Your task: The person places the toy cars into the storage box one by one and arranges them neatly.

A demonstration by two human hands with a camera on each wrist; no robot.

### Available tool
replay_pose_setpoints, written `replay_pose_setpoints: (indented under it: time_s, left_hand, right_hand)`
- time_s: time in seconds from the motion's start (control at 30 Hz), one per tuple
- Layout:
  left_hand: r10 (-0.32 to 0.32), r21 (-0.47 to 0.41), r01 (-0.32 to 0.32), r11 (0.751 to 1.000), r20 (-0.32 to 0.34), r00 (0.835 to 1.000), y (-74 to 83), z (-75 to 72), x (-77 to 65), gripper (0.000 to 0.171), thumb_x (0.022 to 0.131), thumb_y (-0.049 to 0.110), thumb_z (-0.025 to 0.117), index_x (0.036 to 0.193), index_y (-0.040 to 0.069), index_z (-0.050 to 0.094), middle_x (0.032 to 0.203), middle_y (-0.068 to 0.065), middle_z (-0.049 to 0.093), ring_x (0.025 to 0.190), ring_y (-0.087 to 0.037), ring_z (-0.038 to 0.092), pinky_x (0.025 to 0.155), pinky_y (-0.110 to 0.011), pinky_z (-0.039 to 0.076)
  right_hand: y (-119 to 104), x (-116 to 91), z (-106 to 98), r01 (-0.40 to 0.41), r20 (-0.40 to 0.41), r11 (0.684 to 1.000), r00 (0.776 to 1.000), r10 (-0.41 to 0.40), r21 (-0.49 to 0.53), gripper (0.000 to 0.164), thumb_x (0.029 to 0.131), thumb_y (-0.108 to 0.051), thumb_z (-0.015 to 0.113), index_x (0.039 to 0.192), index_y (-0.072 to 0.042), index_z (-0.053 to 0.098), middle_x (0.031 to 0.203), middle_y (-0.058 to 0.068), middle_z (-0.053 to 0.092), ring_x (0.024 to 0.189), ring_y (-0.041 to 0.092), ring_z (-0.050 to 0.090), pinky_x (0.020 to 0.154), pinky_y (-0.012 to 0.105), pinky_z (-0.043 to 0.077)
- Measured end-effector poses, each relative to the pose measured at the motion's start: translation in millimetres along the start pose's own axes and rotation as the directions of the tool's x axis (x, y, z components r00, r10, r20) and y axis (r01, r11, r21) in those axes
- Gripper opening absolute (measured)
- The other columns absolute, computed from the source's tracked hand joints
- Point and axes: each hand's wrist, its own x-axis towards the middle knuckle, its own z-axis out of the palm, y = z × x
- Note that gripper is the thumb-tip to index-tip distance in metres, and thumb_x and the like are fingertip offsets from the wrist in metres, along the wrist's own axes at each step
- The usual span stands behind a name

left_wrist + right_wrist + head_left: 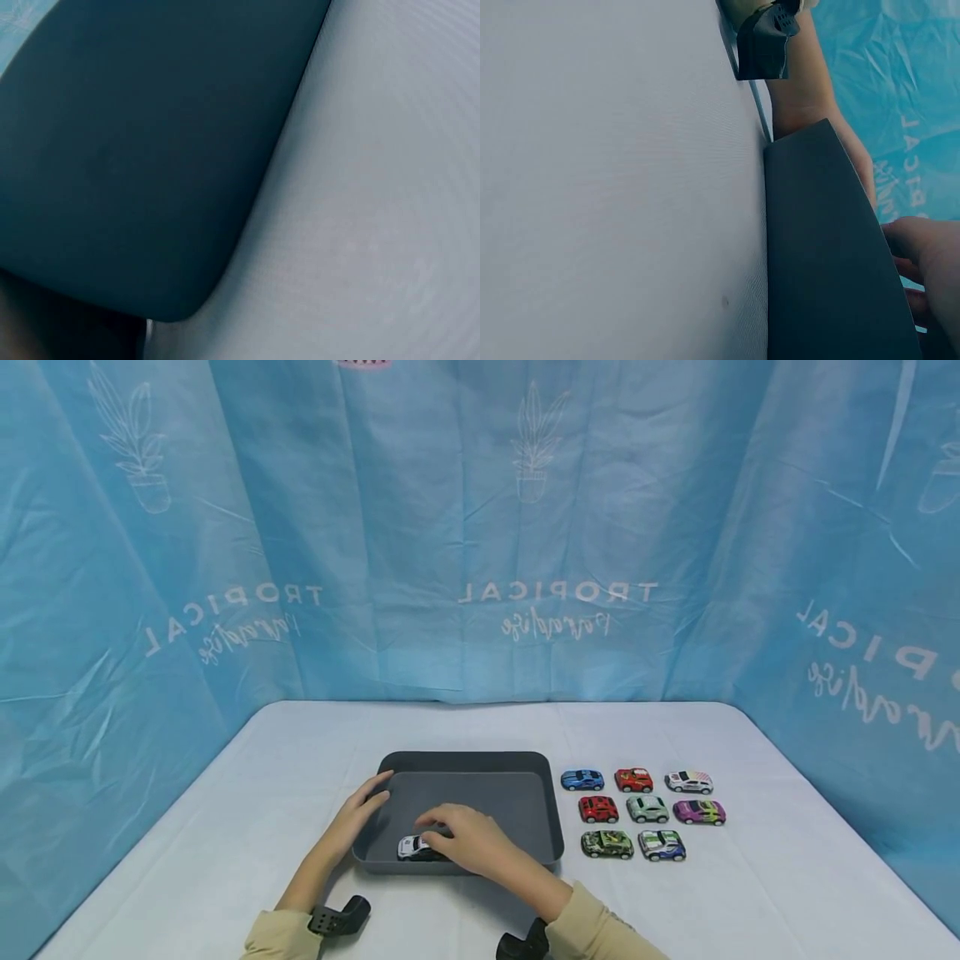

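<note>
A dark grey rectangular tray (495,810) lies on the white table. Inside its front left corner is a white toy car (414,847) with dark windows. My right hand (468,839) reaches over the front wall and holds this car by thumb and fingers, covering its rear part. At the tray's left rim, my left hand (356,818) rests with fingers fairly straight, touching the edge. The left wrist view shows mostly the tray's outer wall (150,165). In the right wrist view, the fingers of the right hand (934,259) curl over the tray wall, which hides the car.
Right of the tray, several toy cars stand in rows, among them a blue car (582,780), a red car (597,810), a purple car (699,812) and a camouflage car (607,844). Blue curtains (480,527) hang behind and beside the table (780,885).
</note>
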Motion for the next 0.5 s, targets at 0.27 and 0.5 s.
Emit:
replay_pose_setpoints:
  time_s: [0.27, 0.5]
  left_hand:
    - [-0.003, 0.013, 0.004, 1.000, -0.017, 1.000, -0.3, 1.8, -0.8, 0.050, 0.095, 0.031, 0.040, 0.140, 0.012, 0.033, 0.149, -0.018, 0.025, 0.138, -0.041, 0.017, 0.108, -0.062, 0.015]
    - [-0.001, 0.016, 0.001, 1.000, -0.019, 1.000, -0.4, 0.8, -0.1, 0.050, 0.095, 0.030, 0.040, 0.140, 0.012, 0.033, 0.149, -0.017, 0.025, 0.138, -0.040, 0.016, 0.109, -0.060, 0.015]
  right_hand:
    - [6.9, -8.5, -8.6, 0.042, -0.061, 0.998, 0.997, -0.044, -0.039, 0.028, 0.093, -0.033, 0.049, 0.118, -0.026, 0.059, 0.119, -0.008, 0.060, 0.109, 0.012, 0.057, 0.086, 0.036, 0.051]
    - [16.1, -15.9, -22.0, 0.143, -0.131, 0.973, 0.977, -0.167, -0.181, 0.031, 0.093, -0.034, 0.048, 0.119, -0.022, 0.059, 0.118, -0.006, 0.062, 0.111, 0.013, 0.057, 0.096, 0.037, 0.046]
